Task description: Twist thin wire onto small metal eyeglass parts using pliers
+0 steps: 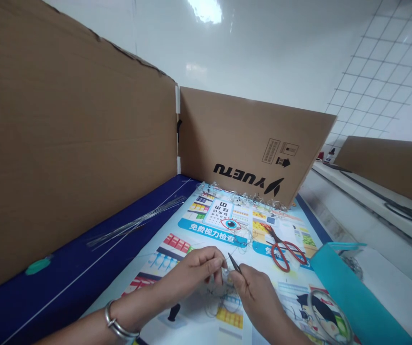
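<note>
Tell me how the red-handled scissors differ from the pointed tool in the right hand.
The scissors lie untouched on the printed sheet, while the pointed tool is held in the right hand. The scissors show two red loop handles, spread apart; the tool shows only a slim dark end, the rest hidden by the hand. More of the scissors shows than of the tool. Both have dark parts.
</note>
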The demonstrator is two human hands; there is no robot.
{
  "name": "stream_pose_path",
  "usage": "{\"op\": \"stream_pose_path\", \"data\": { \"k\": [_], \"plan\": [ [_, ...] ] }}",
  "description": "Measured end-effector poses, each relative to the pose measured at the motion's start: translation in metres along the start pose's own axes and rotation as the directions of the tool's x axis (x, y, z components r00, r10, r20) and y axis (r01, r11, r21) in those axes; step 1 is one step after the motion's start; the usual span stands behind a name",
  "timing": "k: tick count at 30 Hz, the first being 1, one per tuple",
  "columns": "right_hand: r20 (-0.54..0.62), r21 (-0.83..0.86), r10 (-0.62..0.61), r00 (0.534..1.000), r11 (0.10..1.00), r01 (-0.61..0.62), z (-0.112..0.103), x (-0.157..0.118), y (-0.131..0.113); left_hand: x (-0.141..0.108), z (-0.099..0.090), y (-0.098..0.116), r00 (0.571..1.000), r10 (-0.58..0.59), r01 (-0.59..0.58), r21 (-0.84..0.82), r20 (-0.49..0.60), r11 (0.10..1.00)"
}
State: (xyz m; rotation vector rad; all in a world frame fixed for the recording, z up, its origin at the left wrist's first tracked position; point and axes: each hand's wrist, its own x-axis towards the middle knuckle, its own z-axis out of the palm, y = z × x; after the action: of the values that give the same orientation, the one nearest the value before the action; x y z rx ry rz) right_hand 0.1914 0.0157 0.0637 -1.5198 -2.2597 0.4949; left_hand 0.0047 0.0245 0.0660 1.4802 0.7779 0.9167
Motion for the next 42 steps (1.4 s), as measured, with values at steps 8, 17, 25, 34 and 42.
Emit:
{"op": "stream_pose_path", "data": {
  "k": [8, 17, 25, 34, 42],
  "plan": [
    [0.029, 0.008, -0.02, 0.999, 1.0, 0.02, 0.0, 0.002, 0.006, 0.005, -0.008, -0.001, 0.993, 0.05, -0.023, 0.247, -0.105, 0.969],
    [-0.294, 0.139, -0.032, 0.955, 0.987, 0.076, -0.008, 0.01, 0.015, 0.004, -0.021, -0.003, 0.929, 0.355, -0.174, 0.968, 0.101, 0.182],
    [-0.182, -0.005, -0.229, 0.956, 0.973, 0.232, -0.012, 0.008, 0.011, 0.0, -0.007, -0.007, 0.842, 0.431, -0.368, 0.93, 0.326, 0.016],
    [0.027, 0.334, -0.078, 0.997, 0.94, 0.065, -0.021, 0.005, -0.003, -0.003, -0.01, -0.001, 0.732, 0.54, -0.457, 0.887, 0.414, -0.061],
    [0.146, 0.451, 0.032, 0.989, 0.887, -0.095, -0.015, 0.004, -0.004, -0.005, -0.011, 0.008, 0.734, 0.394, -0.56, 0.821, 0.553, -0.111]
  ]
}}
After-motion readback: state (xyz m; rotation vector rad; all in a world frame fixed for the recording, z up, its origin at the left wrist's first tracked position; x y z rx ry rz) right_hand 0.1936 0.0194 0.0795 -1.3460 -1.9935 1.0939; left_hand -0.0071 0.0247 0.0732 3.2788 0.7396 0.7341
